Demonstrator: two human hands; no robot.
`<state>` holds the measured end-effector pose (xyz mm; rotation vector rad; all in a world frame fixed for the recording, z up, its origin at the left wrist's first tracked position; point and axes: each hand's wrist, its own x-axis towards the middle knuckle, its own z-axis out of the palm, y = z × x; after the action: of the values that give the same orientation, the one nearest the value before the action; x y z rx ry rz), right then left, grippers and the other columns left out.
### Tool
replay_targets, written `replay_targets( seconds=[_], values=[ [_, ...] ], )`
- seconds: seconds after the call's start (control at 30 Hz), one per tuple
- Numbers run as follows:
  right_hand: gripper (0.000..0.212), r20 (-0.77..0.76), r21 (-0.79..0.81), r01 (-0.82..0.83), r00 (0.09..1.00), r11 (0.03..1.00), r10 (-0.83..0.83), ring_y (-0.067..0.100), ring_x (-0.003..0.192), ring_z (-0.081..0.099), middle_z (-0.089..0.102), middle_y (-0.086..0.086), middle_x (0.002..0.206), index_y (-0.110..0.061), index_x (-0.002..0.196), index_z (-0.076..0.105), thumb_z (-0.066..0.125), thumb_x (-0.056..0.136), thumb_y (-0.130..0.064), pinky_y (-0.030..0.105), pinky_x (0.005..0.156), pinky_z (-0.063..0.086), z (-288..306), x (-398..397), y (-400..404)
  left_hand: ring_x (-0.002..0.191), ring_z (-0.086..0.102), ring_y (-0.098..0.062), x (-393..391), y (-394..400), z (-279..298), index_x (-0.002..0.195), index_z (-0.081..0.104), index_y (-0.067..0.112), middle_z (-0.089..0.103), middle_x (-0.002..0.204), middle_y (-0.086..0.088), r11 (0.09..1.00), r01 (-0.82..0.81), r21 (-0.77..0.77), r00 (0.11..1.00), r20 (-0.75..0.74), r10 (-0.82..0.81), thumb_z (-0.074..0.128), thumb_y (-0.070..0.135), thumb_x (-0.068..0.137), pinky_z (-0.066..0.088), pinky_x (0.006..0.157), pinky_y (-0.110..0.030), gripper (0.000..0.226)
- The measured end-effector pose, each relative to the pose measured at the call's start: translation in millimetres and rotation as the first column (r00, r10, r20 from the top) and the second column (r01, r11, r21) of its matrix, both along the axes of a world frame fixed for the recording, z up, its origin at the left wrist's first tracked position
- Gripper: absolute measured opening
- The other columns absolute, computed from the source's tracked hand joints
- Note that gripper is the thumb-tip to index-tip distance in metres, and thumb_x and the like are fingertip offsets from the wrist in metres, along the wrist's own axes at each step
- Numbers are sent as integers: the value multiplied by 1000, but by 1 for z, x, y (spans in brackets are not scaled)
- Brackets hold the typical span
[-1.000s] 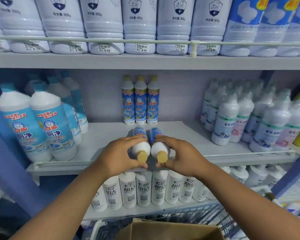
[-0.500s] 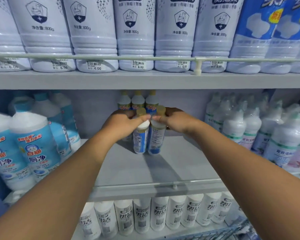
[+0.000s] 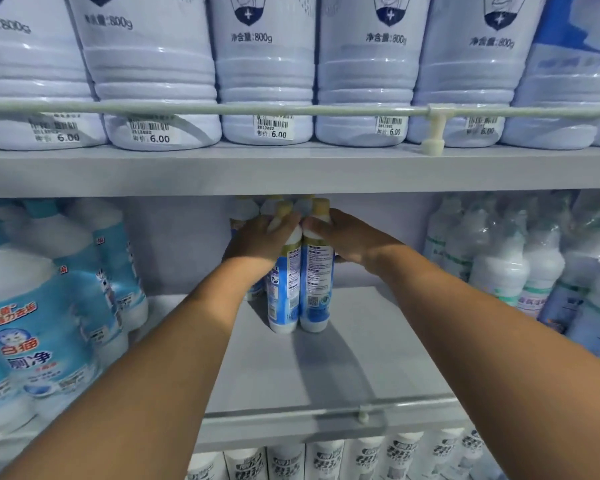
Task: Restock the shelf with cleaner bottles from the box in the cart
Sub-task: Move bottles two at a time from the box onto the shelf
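Left hand [image 3: 257,242] grips the upper part of the left cleaner bottle [image 3: 283,296], fingers curled round its white shoulder just under the yellow cap. Right hand [image 3: 343,239] holds the right cleaner bottle [image 3: 316,289] the same way, fingers wrapped over the shoulder. Both bottles stand upright on the middle shelf [image 3: 343,358], side by side and touching, back labels toward the camera. Directly behind them, at the back of the middle shelf, stands a row of like bottles [image 3: 246,209], mostly hidden by the hands; only tops show. On the same shelf, left of the held pair, large blue-labelled bottles [image 3: 42,323]; right of the pair, white bottles with green bands [image 3: 499,268]. Above the middle shelf, the upper shelf [image 3: 291,168] carries big pale bottles [image 3: 264,81] with 6.00 price stickers behind a rail [image 3: 222,108]. Below the middle shelf, a row of white bottles [image 3: 326,460].
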<state>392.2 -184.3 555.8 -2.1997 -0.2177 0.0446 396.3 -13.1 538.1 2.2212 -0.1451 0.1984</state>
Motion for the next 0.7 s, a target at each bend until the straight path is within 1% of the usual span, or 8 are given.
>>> replay_targets(
  seconds=[0.1, 0.17, 0.23, 0.3, 0.37, 0.47, 0.6, 0.7],
  values=[
    [33, 116, 88, 31, 992, 996, -41, 15, 111, 62, 64, -6, 123, -31, 129, 47, 46, 100, -48, 32, 93, 47, -20, -12, 5, 90, 59, -23, -17, -10, -29, 122, 53, 28, 65, 109, 3, 990, -87, -113, 996, 9, 89, 58, 71, 82, 47, 79, -31, 59],
    [43, 144, 180, 98, 982, 979, -125, 12, 115, 61, 60, -8, 127, -32, 139, 37, 53, 100, -41, 31, 93, 49, -54, -28, 10, 85, 57, -17, -39, -5, -55, 122, 50, 24, 60, 99, 10, 989, -74, -132, 996, 31, 79, 70, 49, 85, 45, 65, -17, 49],
    [40, 117, 212, 129, 981, 969, -156, -5, 113, 59, 61, -14, 126, -33, 134, 43, 58, 99, -22, 29, 101, 50, -95, -44, 12, 88, 61, -16, -51, 3, -84, 119, 52, 19, 61, 100, 10, 995, -39, -92, 999, 12, 41, 73, 27, 87, 38, 54, -2, 39],
    [45, 89, 225, 124, 985, 966, -147, -23, 101, 55, 61, -31, 113, -41, 119, 48, 57, 96, -3, 15, 94, 49, -121, -55, 14, 97, 66, -18, -49, 8, -107, 121, 54, 19, 65, 108, 6, 1000, -2, -24, 1000, -28, 2, 72, 18, 84, 37, 54, -1, 41],
    [50, 75, 227, 145, 983, 963, -166, -26, 95, 55, 61, -39, 102, -41, 108, 51, 58, 93, 6, 0, 80, 44, -138, -52, 15, 105, 66, -18, -40, 9, -119, 125, 52, 21, 65, 117, 6, 1000, 8, 13, 1000, -26, -8, 71, 15, 82, 36, 57, -4, 47],
    [40, 92, 202, 224, 965, 953, -247, -11, 102, 60, 62, -27, 107, -44, 100, 51, 67, 90, -9, 6, 84, 45, -150, -38, 18, 100, 68, -16, -26, 9, -131, 125, 52, 22, 65, 110, 11, 1000, -27, 8, 999, 19, 27, 74, 18, 81, 42, 70, -17, 49],
    [40, 162, 214, 232, 949, 949, -269, -6, 105, 61, 64, -21, 115, -50, 113, 51, 71, 87, -25, 17, 89, 51, -163, -24, 21, 96, 71, -10, -14, 9, -150, 128, 54, 19, 70, 113, 10, 992, -66, -109, 996, 51, 72, 80, 20, 80, 57, 80, -29, 55],
    [45, 190, 300, 214, 942, 930, -278, -5, 104, 63, 66, -22, 113, -47, 117, 53, 70, 87, -18, 12, 85, 51, -168, -20, 20, 88, 67, -4, -6, 6, -154, 122, 56, 18, 68, 109, 12, 988, -75, -135, 994, 72, 86, 83, 21, 77, 48, 67, -12, 52]
  ],
)
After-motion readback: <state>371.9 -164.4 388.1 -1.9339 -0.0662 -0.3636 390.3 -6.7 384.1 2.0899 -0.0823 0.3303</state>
